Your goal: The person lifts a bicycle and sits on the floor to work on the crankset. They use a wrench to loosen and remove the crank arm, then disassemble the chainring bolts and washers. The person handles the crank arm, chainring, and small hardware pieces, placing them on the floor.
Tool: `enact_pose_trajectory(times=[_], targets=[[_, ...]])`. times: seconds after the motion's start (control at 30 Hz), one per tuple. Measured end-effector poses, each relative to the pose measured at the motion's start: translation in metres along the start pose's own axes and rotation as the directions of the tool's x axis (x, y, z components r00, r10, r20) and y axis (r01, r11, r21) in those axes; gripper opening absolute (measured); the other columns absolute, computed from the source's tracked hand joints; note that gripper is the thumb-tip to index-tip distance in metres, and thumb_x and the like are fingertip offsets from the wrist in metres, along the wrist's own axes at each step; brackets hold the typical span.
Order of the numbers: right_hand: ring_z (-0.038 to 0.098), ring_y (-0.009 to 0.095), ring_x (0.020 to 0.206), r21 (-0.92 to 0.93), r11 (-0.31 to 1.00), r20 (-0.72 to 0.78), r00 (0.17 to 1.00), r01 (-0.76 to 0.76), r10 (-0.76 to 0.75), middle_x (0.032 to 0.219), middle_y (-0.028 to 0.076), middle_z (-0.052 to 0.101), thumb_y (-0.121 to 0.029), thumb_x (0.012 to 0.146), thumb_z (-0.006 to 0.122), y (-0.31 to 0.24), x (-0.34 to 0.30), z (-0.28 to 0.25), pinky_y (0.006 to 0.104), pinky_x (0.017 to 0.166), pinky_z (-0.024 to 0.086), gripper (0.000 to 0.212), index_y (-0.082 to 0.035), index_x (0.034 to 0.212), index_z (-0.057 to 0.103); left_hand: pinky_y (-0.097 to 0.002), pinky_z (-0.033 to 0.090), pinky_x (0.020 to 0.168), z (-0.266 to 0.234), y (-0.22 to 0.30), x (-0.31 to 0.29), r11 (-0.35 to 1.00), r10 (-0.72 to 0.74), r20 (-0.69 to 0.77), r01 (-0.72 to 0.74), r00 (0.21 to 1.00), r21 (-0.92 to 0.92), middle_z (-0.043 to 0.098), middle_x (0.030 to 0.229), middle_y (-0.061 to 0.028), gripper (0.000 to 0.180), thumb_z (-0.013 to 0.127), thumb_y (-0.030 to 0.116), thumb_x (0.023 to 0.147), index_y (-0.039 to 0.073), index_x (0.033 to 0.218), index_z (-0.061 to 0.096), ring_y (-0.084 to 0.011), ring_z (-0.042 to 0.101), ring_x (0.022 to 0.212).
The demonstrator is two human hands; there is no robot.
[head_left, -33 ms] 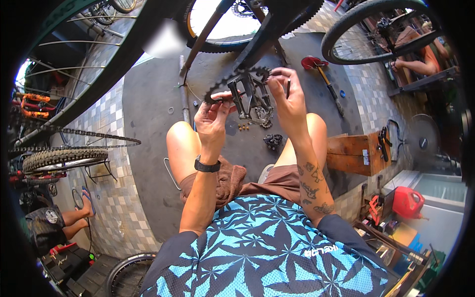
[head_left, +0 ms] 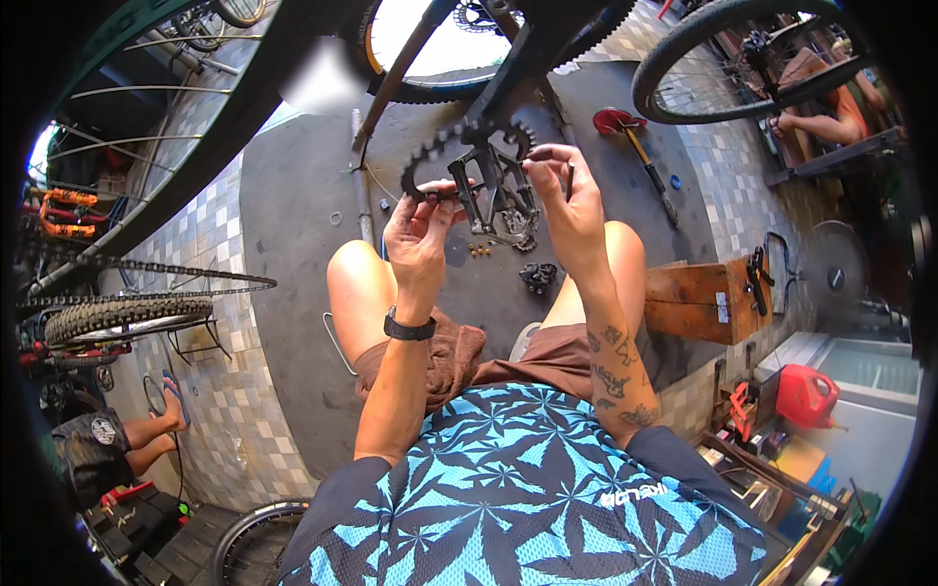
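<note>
I sit on a dark floor with my knees up, holding a black bicycle crank assembly in front of me. Its toothed chainring (head_left: 427, 156) points left and a black platform pedal (head_left: 491, 186) sits in the middle. My left hand (head_left: 420, 223) grips the left end of the assembly near the chainring. My right hand (head_left: 570, 190) pinches the pedal's right side from above with its fingertips. A black watch is on my left wrist.
Small nuts (head_left: 479, 249) and a dark part (head_left: 535, 276) lie on the floor between my knees. A red-headed tool (head_left: 625, 124), a wooden box (head_left: 696, 298) and a red canister (head_left: 806, 393) are to the right. Wheels and a chain (head_left: 166, 269) surround me. Other people sit at lower left (head_left: 147, 430) and upper right (head_left: 826, 125).
</note>
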State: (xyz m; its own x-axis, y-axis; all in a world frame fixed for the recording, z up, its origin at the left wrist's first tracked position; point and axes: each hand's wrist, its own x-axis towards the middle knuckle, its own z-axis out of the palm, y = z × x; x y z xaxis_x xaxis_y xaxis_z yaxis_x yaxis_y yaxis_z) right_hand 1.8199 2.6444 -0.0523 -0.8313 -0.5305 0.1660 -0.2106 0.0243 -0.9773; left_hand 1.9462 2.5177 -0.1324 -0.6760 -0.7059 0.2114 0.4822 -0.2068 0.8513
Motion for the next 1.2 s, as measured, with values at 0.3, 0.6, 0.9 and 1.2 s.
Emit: enact_pose_trajectory(times=[0.3, 0.6, 0.9, 1.2], targets=[[0.061, 0.004, 0.067, 0.007, 0.996, -0.038, 0.995, -0.092, 0.092, 0.084, 0.004, 0.071, -0.023, 0.100, 0.073, 0.015, -0.026, 0.008, 0.0229, 0.055, 0.046, 0.024, 0.001, 0.101, 0.069, -0.0280, 0.058, 0.084, 0.024, -0.033, -0.006, 0.990, -0.093, 0.023, 0.095, 0.995, -0.107, 0.073, 0.112, -0.0080, 0.026, 0.063, -0.002, 0.102, 0.002, 0.127, 0.063, -0.0137, 0.070, 0.100], [0.052, -0.002, 0.065, 0.113, 0.988, -0.071, 0.992, 0.108, -0.100, 0.092, 0.003, 0.073, -0.029, 0.105, 0.067, -0.011, -0.040, -0.006, 0.0183, 0.049, 0.036, 0.032, 0.001, 0.116, 0.066, -0.0460, 0.066, 0.089, 0.018, -0.045, -0.014, 1.000, -0.001, -0.037, 0.000, 0.999, -0.013, 0.068, 0.129, -0.0279, 0.027, 0.055, -0.003, 0.105, -0.002, 0.131, 0.055, -0.0369, 0.071, 0.114], [0.037, -0.002, 0.053, -0.277, 0.853, -0.030, 0.884, 0.442, -0.467, 0.087, 0.002, 0.068, -0.007, 0.079, 0.088, -0.015, -0.046, 0.016, 0.0190, 0.044, 0.026, 0.044, -0.002, 0.119, 0.071, -0.0314, 0.056, 0.096, 0.028, -0.027, -0.022, 0.979, 0.198, -0.104, -0.202, 0.975, -0.030, 0.061, 0.130, -0.0115, 0.040, 0.063, -0.007, 0.099, 0.004, 0.134, 0.048, -0.0192, 0.067, 0.110], [0.037, -0.002, 0.054, -0.282, 0.891, -0.053, 0.922, 0.355, -0.384, 0.089, 0.002, 0.072, -0.009, 0.080, 0.089, -0.022, -0.052, 0.019, 0.0185, 0.045, 0.026, 0.039, -0.003, 0.115, 0.075, -0.0354, 0.060, 0.094, 0.028, -0.013, -0.021, 0.912, 0.377, -0.072, -0.356, 0.924, 0.205, 0.064, 0.123, -0.0187, 0.044, 0.057, -0.014, 0.099, 0.007, 0.132, 0.037, -0.0267, 0.070, 0.112]])
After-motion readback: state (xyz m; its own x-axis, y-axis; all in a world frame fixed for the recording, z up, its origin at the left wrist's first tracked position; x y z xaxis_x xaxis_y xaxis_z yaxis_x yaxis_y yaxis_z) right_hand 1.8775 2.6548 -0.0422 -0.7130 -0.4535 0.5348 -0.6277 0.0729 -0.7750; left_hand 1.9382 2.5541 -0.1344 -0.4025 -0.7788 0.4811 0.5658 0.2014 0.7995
